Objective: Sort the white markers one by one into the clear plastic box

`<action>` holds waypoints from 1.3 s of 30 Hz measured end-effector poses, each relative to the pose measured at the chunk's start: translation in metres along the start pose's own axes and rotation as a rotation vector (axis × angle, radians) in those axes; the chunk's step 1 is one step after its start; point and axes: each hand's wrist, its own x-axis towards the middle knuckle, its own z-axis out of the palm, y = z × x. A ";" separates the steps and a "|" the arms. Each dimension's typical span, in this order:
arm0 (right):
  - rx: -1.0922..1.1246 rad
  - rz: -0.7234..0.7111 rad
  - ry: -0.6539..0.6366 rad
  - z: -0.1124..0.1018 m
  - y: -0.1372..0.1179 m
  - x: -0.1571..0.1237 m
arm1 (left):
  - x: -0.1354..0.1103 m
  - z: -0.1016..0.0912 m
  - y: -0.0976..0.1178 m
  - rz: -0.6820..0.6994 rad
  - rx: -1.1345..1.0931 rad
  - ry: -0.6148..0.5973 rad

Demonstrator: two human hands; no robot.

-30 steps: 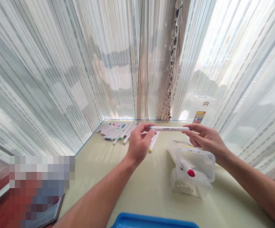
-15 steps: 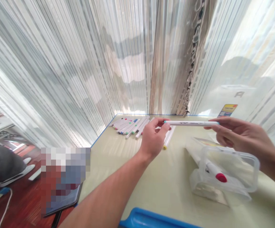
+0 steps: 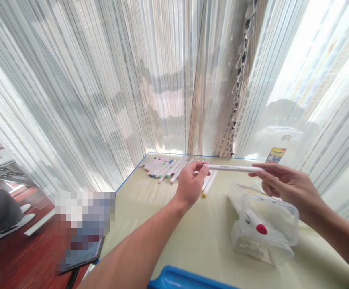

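Both my hands hold one white marker [image 3: 233, 168] level above the pale table [image 3: 189, 245]. My left hand [image 3: 190, 184] pinches its left end between thumb and fingers. My right hand [image 3: 285, 185] pinches its right end. Below my right hand sits a clear plastic case [image 3: 264, 228] with a red-capped marker [image 3: 257, 224] inside. A row of several white markers with coloured caps [image 3: 164, 166] lies at the far left of the table. A marker with a yellow tip [image 3: 209, 185] lies just beyond my left hand.
Sheer white curtains [image 3: 108, 92] close in the table at the back and both sides. A blue tray edge [image 3: 186, 281] shows at the near edge. A box with a yellow label [image 3: 276, 154] stands behind the curtain at the right. A dark tablet [image 3: 80, 257] overhangs the left.
The view has shifted a little; both hands and the marker sit slightly lower and further left in the picture. The grip on the marker is unchanged.
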 end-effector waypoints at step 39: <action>-0.072 0.045 -0.040 -0.002 -0.005 -0.002 | -0.002 0.004 0.004 -0.035 0.004 -0.030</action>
